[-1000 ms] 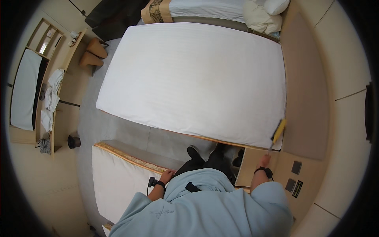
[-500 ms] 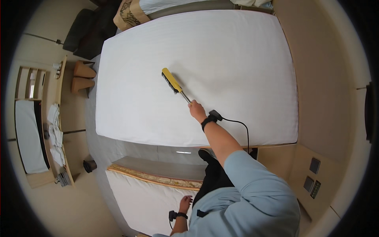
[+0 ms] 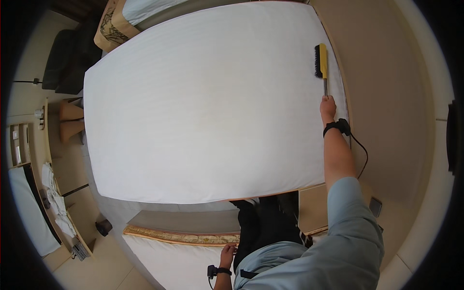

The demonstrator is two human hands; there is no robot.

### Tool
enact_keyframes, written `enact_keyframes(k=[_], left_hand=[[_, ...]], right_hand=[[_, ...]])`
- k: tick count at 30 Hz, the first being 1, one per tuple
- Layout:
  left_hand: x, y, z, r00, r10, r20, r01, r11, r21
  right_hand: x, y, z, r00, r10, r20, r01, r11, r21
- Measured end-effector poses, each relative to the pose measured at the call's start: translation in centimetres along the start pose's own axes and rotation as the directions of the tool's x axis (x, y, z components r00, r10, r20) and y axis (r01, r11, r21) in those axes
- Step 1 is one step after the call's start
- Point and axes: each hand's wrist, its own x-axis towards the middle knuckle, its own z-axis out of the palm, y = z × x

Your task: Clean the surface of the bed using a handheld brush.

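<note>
My right hand (image 3: pixel 328 108) is closed round the metal handle of a yellow bed brush (image 3: pixel 324 60) with black bristles. The brush is at the right side of the white-covered mattress (image 3: pixel 203 106), close to the headboard-side edge, its bristles facing left. My right arm stretches forward over the mattress. Low in the picture, my left hand (image 3: pixel 227 254) hangs beside my body with fingers loosely apart, holding nothing. It is nearest to a second white-covered mattress (image 3: pixel 159 256) with a patterned gold border.
A beige panel (image 3: pixel 377 92) runs along the mattress's right side. Another bed (image 3: pixel 145 12) stands at the far end. Orange-brown chairs (image 3: pixel 71 118), a shelf with white towels (image 3: pixel 55 198) and a dark bin (image 3: pixel 103 226) are on the left. A cable (image 3: pixel 365 150) trails from my right wrist.
My right hand has carried the brush from the mattress's middle to its right edge, and the brush has turned to point straight ahead. The view has shifted; my left hand stays low by my side.
</note>
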Motion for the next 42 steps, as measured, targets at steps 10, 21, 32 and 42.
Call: enact_keyframes(k=[10, 21, 32, 42], left_hand=[[-0.4, 4.3, 2.1, 0.995, -0.084, -0.046, 0.086, 0.995, 0.051], [-0.5, 1.8, 0.7, 0.994, -0.088, -0.063, 0.092, 0.994, 0.055], [-0.6, 5.3, 2.6, 0.996, 0.083, -0.031, -0.081, 0.995, 0.055], [-3.1, 3.1, -1.1, 0.976, 0.186, -0.113, -0.18, 0.982, 0.063]], right_hand=[[-6.4, -24.0, 18.1, 0.861, -0.453, 0.23, 0.266, 0.788, 0.555], [9.6, -9.0, 5.6, 0.987, -0.149, -0.06, 0.144, 0.985, -0.094], [-13.7, -8.0, 3.8, 0.827, -0.436, 0.354, 0.315, 0.883, 0.349], [-21.2, 14.4, -1.6, 0.965, 0.003, 0.262, -0.112, 0.908, 0.404]])
